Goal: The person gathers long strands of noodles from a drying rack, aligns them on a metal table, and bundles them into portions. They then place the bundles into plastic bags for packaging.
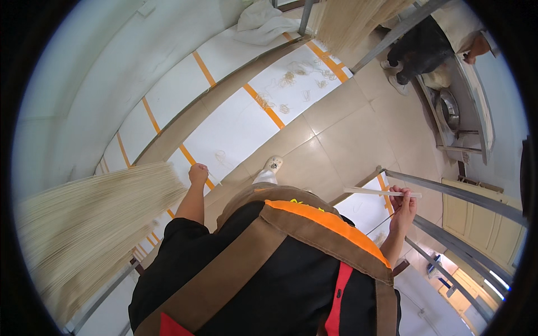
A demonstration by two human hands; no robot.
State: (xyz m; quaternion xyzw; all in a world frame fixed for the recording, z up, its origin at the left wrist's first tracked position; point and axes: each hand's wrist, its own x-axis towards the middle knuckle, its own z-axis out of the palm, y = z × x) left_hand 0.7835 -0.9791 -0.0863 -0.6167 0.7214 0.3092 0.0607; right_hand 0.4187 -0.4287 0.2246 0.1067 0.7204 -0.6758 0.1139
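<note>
Pale thin strands, like dried noodles, hang in a wide dense curtain (101, 214) at the left. My left hand (198, 173) is curled beside the curtain's right edge; whether anything small is in it cannot be told. At the right, my right hand (404, 203) holds a short bundle of straight pale sticks or strands (372, 192) between thumb and fingers, pointing leftward. A thin dark rod (380, 223) runs down from near that hand. Another hanging bunch of strands (357, 21) shows at the top.
White panels with orange tape (235, 126) lie on the tiled floor, with loose strand scraps (290, 77). Grey metal rails (454, 195) cross the right side. A person in dark trousers (424, 48) stands at the upper right by a shelf holding a metal basin (449, 110).
</note>
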